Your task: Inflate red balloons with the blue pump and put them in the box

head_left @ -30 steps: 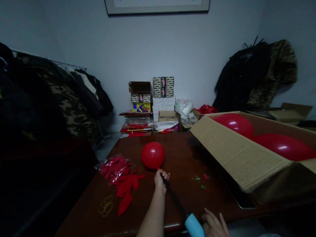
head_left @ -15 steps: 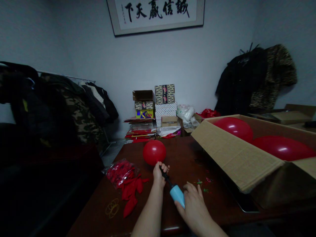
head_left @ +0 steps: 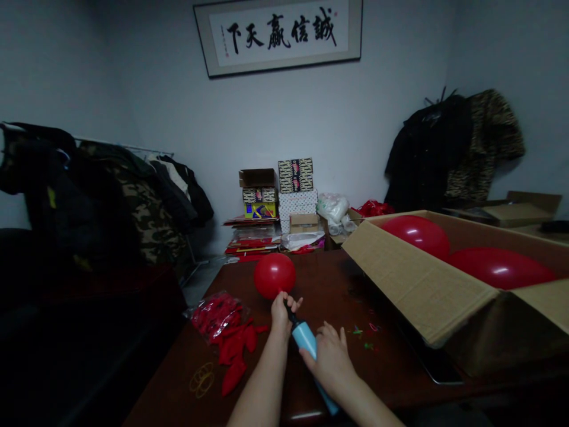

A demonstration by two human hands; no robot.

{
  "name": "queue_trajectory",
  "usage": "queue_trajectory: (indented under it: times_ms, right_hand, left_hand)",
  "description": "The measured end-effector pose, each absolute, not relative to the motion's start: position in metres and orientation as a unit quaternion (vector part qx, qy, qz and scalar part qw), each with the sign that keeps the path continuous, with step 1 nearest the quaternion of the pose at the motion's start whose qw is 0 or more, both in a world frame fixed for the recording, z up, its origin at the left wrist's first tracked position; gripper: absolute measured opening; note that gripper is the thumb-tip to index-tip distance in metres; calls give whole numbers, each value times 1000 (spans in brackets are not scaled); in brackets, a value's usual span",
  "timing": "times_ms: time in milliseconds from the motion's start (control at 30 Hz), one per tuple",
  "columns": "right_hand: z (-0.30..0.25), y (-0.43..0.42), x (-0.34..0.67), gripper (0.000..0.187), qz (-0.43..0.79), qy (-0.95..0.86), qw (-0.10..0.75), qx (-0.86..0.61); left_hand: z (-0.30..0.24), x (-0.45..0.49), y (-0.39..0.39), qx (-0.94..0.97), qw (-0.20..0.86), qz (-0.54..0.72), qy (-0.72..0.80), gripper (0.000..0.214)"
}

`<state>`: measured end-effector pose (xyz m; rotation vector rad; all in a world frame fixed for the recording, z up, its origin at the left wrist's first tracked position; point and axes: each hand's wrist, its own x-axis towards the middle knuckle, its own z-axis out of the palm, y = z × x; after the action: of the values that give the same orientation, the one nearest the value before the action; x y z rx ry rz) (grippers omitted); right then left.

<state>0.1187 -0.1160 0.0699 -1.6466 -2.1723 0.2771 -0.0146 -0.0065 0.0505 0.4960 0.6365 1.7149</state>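
A round, inflated red balloon (head_left: pixel 274 276) stands above the table at the middle. My left hand (head_left: pixel 283 313) is closed around its neck, together with the black end of a hand balloon pump. The light blue barrel of the pump (head_left: pixel 304 338) slants down toward me. My right hand (head_left: pixel 329 360) grips this barrel from the right, thumb across it and some fingers loosely stretched. Left of my forearm lie limp red balloons (head_left: pixel 234 350), beside a clear plastic bag of red balloons (head_left: pixel 216 314). The balloon's mouth is hidden in my left fingers.
An open cardboard box (head_left: pixel 422 279) with large red balloons (head_left: pixel 500 265) takes up the table's right side, above a dark flat device (head_left: pixel 438 366). Yellow rings (head_left: pixel 202 379) lie at the left. Small coloured bits (head_left: pixel 368 346) lie right of my hands. Stacked boxes (head_left: pixel 297 204) stand behind.
The pump's blue barrel has slid up toward my left hand, covering the black rod that showed before. My right hand has moved slightly left with it. The view has tilted up a little.
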Motion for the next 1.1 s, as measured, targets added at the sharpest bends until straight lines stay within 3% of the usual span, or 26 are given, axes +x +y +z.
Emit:
queue_trajectory:
  times_ms: [200, 467, 1100]
  right_hand:
    - [78, -139, 138, 45, 63, -787, 184, -585]
    - [57, -170, 190, 51, 159, -809, 98, -557]
    - [61, -153, 152, 47, 100, -790, 126, -592]
  left_hand:
    - [58, -23, 0, 177, 584, 744, 272, 22]
    - [49, -31, 1, 107, 596, 730, 315, 21]
    - [2, -15, -14, 47, 625, 715, 309, 22]
